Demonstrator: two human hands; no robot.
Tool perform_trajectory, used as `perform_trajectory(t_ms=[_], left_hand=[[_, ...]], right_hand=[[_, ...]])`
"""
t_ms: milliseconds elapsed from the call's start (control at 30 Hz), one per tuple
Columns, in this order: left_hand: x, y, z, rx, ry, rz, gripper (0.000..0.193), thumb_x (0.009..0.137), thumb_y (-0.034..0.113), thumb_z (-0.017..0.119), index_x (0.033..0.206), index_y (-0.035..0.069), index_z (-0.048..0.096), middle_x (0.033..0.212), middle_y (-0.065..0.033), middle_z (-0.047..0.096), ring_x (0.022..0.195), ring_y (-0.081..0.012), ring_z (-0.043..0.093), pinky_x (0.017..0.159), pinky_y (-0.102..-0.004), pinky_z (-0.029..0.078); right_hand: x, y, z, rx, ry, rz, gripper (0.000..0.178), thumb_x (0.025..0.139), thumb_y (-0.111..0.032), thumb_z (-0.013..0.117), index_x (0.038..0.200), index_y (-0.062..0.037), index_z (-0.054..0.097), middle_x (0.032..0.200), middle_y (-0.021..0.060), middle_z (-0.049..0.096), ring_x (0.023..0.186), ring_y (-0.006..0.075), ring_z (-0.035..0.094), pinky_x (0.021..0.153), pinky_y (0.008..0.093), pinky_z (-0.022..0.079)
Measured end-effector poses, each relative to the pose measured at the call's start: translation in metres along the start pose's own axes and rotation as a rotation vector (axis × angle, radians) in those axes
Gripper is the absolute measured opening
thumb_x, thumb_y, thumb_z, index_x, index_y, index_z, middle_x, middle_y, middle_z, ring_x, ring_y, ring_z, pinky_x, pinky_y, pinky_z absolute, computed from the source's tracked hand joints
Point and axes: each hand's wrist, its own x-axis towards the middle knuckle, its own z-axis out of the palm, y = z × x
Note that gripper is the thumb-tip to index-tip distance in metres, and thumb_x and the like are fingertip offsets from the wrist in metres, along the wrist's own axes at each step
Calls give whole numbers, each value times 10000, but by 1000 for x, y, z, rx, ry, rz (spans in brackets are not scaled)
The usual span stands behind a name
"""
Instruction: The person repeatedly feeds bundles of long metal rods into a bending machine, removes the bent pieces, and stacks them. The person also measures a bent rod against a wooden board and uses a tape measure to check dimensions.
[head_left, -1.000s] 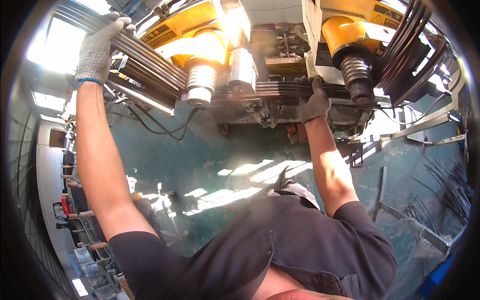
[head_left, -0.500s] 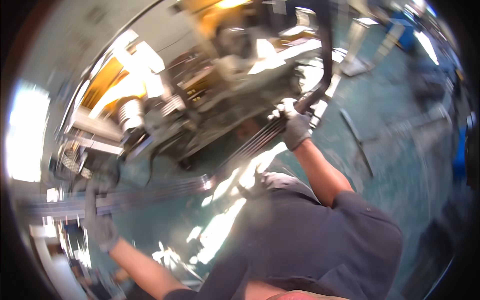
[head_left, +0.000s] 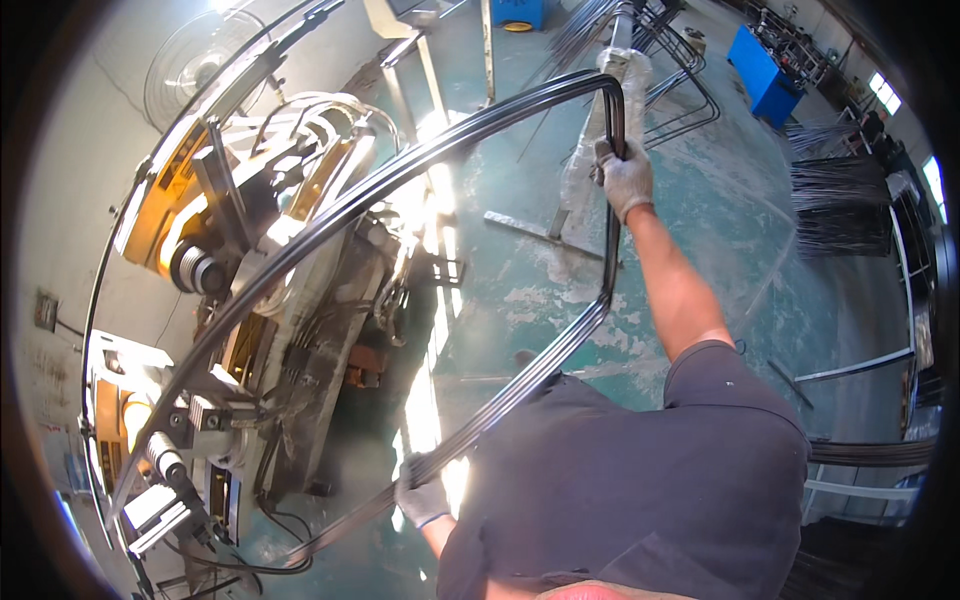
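Observation:
A bundle of several dark, shiny metal rods [head_left: 538, 370], bent at sharp corners into a long open loop, is held up off the floor in front of me. My right hand [head_left: 628, 182], in a pale work glove with the arm stretched forward, is closed round the short far section, just below its upper corner. Nearer my body and to the left, my left hand [head_left: 422, 497], in a grey glove, grips the lower length; the rods partly cover its fingers. From the upper corner, the loop's other length sweeps back to the lower left, passing in front of the machine.
A yellow and grey machine [head_left: 285, 290] with hoses fills the left side. Ahead stands a metal rack [head_left: 622, 70] with bent rods hanging on it, its flat foot bar on the green floor. Blue equipment [head_left: 763, 75] and stacked rods [head_left: 840, 205] are at the right.
My view has turned rightward, from the machine toward the rack. The rod bundle has swung round with me, my right hand now reaching farther forward and my left hand closer to my body.

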Motion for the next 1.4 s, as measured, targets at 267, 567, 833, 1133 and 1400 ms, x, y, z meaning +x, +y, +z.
perform_trajectory(t_ms=[267, 567, 833, 1133, 1400], left_hand=[[-25, -158, 193, 355, 54, -461, 391, 1052, 191, 581, 1299, -112, 596, 1284, -276, 644, 1188, -425, 644, 1096, -550, 492], [46, -284, 346, 357, -14, -434, 429, 1011, 73, 618, 1417, 0, 500, 1260, -244, 671, 1082, -382, 691, 974, -517, 586], [81, -287, 336, 506, 282, -272, 414, 992, 51, 621, 1395, 18, 534, 1188, -225, 675, 962, -364, 704, 876, -503, 614], [33, -314, 273, 421, 478, -369, 332, 959, 41, 642, 1286, -9, 615, 1054, -193, 702, 900, -340, 701, 815, -493, 604], [-53, -263, 246, 431, 547, -129, 317, 909, 101, 744, 1198, 24, 643, 890, -89, 697, 708, -186, 677, 611, -333, 558]], right_hand=[[222, 53, -74, -522, 110, -340, 336, 950, -413, 765, 1026, -86, 742, 880, 186, 754, 863, 383, 736, 771, 477, 548], [477, 182, -72, -800, -54, -299, 198, 978, -246, 685, 1131, -123, 668, 1089, 250, 738, 1093, 491, 677, 909, 565, 554], [622, 147, -71, -1367, 138, -214, 341, 1032, -277, 599, 1325, -115, 663, 1370, 185, 666, 1262, 365, 665, 1014, 478, 577], [659, 198, -40, -860, 296, -931, 400, 997, -83, 478, 1384, -85, 579, 1469, 228, 556, 1430, 411, 474, 1217, 502, 376], [424, 328, -35, -1805, -397, -170, 624, 977, -510, 638, 1404, -55, 641, 1406, 213, 649, 1246, 394, 646, 1024, 537, 531]])
